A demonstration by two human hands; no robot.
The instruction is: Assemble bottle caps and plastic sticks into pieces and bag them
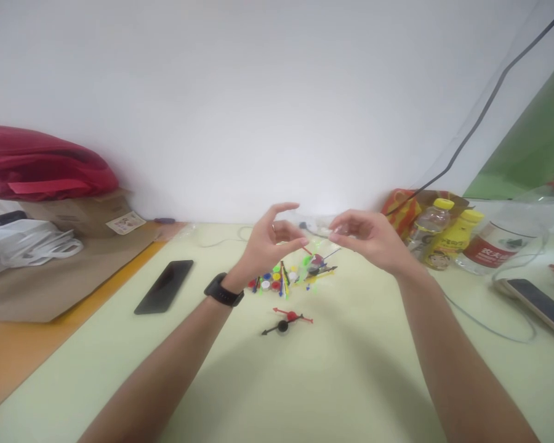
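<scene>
My left hand (271,245), with a black watch on its wrist, hovers over the table with thumb and index finger spread and nothing visible between them. Facing it, my right hand (372,240) is raised with fingers curved and a small gap between thumb and fingertips; nothing I can make out sits in it. Below the hands lies a pile of small coloured arrows (282,280) and round caps (266,285). Right of that pile are several assembled arrow spinners (316,266). Nearer to me, a black arrow spinner (282,326) touches or overlaps a red arrow spinner (292,315).
A dark phone (164,287) lies at left, beside cardboard (74,264) bearing white bags and a red bag (46,163). At right stand bottles with yellow caps (457,237), a large labelled bottle (492,246) and another phone (542,304) with a cable. A white wall backs the table.
</scene>
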